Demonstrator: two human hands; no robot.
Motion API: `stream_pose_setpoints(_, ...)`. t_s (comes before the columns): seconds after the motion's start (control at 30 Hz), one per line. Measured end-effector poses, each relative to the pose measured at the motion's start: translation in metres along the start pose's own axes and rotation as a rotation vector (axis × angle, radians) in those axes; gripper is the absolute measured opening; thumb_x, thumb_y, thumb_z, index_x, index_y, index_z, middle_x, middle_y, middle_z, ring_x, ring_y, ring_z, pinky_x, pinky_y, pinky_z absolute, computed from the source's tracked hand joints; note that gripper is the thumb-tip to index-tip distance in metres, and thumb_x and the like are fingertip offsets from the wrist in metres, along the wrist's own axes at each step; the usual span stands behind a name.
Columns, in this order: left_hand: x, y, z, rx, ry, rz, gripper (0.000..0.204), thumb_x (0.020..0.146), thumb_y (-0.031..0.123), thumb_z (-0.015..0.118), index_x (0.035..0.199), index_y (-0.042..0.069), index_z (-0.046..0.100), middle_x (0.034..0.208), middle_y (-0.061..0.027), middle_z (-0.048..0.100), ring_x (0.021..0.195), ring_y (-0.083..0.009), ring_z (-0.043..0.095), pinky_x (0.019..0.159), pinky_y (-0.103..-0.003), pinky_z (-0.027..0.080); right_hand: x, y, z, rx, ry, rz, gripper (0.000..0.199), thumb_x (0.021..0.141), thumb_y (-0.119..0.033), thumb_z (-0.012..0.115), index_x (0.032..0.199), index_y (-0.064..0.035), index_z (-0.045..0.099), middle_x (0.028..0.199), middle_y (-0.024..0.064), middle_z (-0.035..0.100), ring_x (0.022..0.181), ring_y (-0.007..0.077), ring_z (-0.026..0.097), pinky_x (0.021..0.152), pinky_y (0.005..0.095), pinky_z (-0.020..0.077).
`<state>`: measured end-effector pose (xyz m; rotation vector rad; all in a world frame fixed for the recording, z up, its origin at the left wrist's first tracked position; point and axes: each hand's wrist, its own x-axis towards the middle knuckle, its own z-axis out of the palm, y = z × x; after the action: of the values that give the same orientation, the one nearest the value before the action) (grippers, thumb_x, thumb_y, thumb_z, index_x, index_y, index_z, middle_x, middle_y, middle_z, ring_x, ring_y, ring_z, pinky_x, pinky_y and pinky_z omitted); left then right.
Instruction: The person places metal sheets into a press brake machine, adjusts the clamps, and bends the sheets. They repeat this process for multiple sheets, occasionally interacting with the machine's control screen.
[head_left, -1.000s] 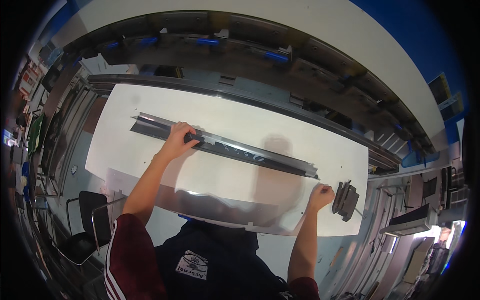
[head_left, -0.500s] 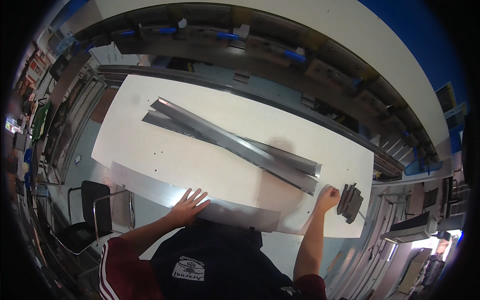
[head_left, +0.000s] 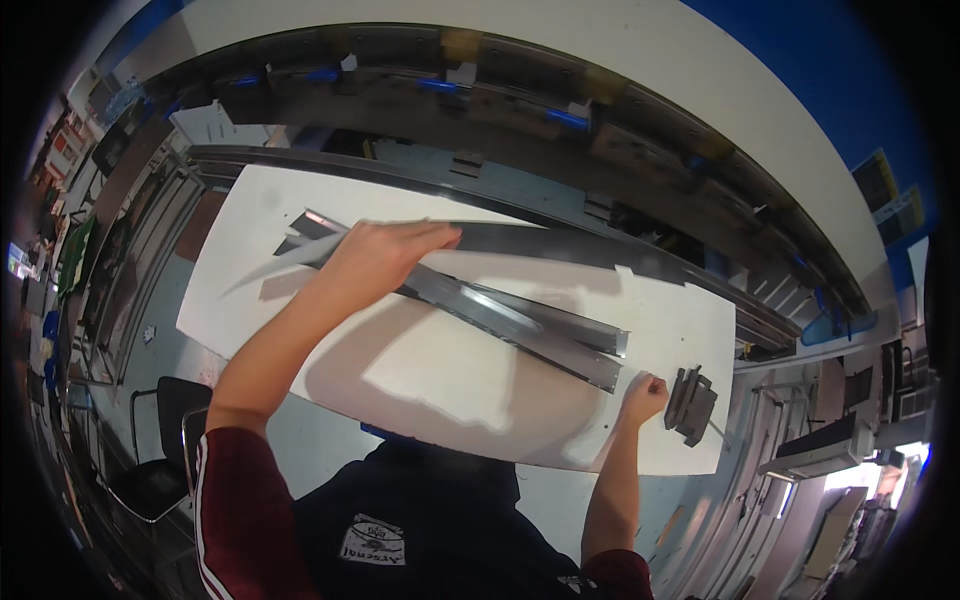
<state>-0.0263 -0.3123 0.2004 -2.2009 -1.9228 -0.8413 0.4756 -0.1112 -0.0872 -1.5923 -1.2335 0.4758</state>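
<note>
And gripped the long grey sheet [head_left: 540, 242] with the left hand [head_left: 388, 252] at ten o'clock, with fingers closed over one edge not far from the middle, probably to balance so lengthy and bendy a piece! Held most of that length apparently off the white table [head_left: 225, 235], stretched from nine o'clock to almost three, right above the ten o'clock ends of the crossed metal strips [head_left: 515, 322]. Had those strips lying one over the other at mid-dial, seemingly set down loosely rather than lined up. Rested the right hand [head_left: 648, 396] at four o'clock, curled into a fist, showing nothing in hold, perhaps for steadiness. Had the dark metal blocks [head_left: 692, 405] just beside, likely to give the long pieces room
</note>
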Motion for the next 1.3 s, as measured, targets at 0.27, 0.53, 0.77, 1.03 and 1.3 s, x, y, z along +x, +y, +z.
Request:
stream_pose_setpoints(0.27,0.131,-0.062,0.199,0.189,0.011,0.147,0.035,0.096,0.016,0.06,0.13,0.014,0.068,0.133,-0.0074,0.07,0.121,-0.0301,0.067,0.1,-0.041,0.056,-0.003,0.002,0.002,-0.054,0.114,-0.031,0.021,0.088,-0.014,0.067,0.08,0.0059,0.063,0.084,0.0139,0.061,0.074,0.0229,0.058,0.071,0.0366,0.0479)
stream_pose_setpoints(0.53,0.129,-0.081,0.341,0.099,-0.169,0.074,0.043,0.1,0.023,0.06,0.14,0.009,0.059,0.149,-0.016,0.056,0.142,-0.0357,0.049,0.119,-0.052,0.037,-0.004,0.011,0.002,-0.026,0.112,-0.006,0.018,0.09,-0.011,0.069,0.091,0.006,0.065,0.101,0.016,0.062,0.086,0.024,0.062,0.079,0.0368,0.0511)
stream_pose_setpoints(0.77,0.088,-0.045,0.32,0.082,-0.331,-0.247,0.078,0.095,0.058,0.059,0.152,0.007,0.047,0.159,-0.0332,0.034,0.15,-0.0567,0.022,0.119,-0.072,0.015,-0.004,0.01,0.001,-0.097,0.097,0.008,0.017,0.09,-0.011,0.069,0.091,0.0055,0.065,0.1,0.0147,0.063,0.087,0.0234,0.062,0.079,0.0366,0.0511)
stream_pose_setpoints(1.03,0.067,-0.046,0.304,0.181,-0.378,-0.523,0.086,0.099,0.069,0.041,0.162,0.01,0.034,0.164,-0.0375,0.02,0.149,-0.065,0.011,0.114,-0.079,0.007,-0.001,0.016,0.001,-0.04,0.076,-0.031,0.018,0.091,-0.011,0.066,0.086,0.0056,0.062,0.093,0.0114,0.062,0.086,0.0201,0.06,0.082,0.0346,0.0506)
stream_pose_setpoints(1.3,0.083,-0.061,0.302,0.112,-0.417,-0.519,0.093,0.094,0.07,0.048,0.161,0.006,0.034,0.164,-0.037,0.019,0.15,-0.0631,0.009,0.119,-0.073,0.007,-0.001,0.015,-0.004,-0.127,0.026,0.002,0.019,0.09,-0.013,0.067,0.087,0.0058,0.064,0.1,0.0154,0.063,0.09,0.0255,0.061,0.083,0.0378,0.0501)
